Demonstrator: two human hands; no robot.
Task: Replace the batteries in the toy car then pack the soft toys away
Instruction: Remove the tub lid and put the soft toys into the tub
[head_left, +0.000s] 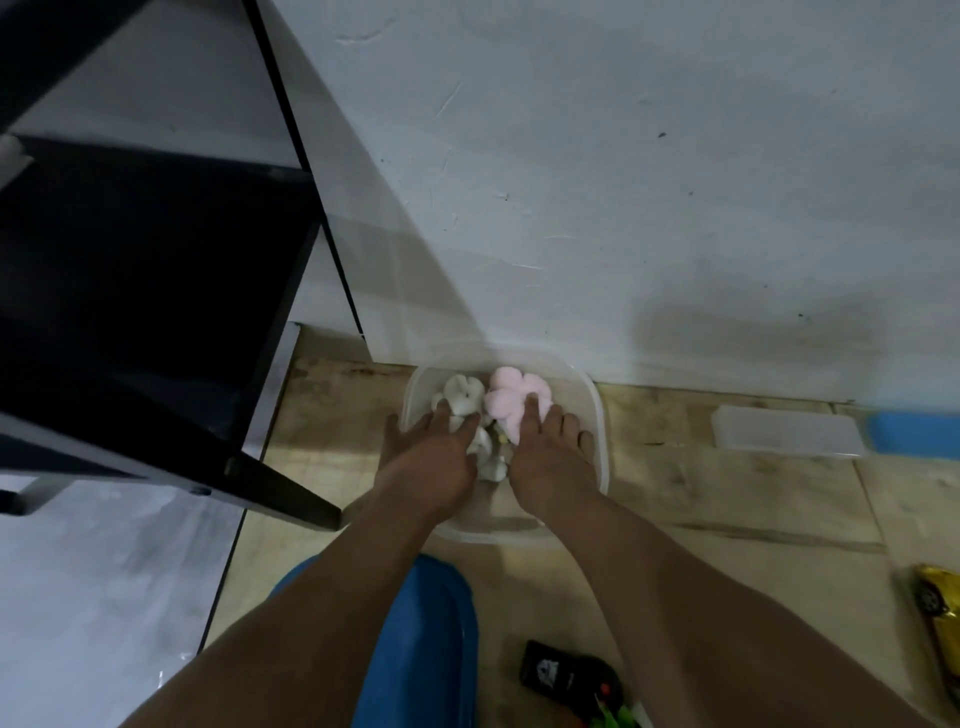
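Observation:
A clear plastic tub (598, 410) stands on the floor against the wall. Inside it lie a white soft toy (464, 392) and a pink soft toy (511, 392). My left hand (434, 457) presses flat on the white toy with straight fingers. On the pink toy rests my right hand (545, 457), its fingers straight too. A gold toy car (940, 613) shows at the right edge, partly cut off.
A clear lid (787, 434) lies on the floor to the right of the tub. A black shelf frame (156, 312) stands at the left. A blue object (421, 644) sits below my arms, and a black remote (561, 675) lies near the bottom.

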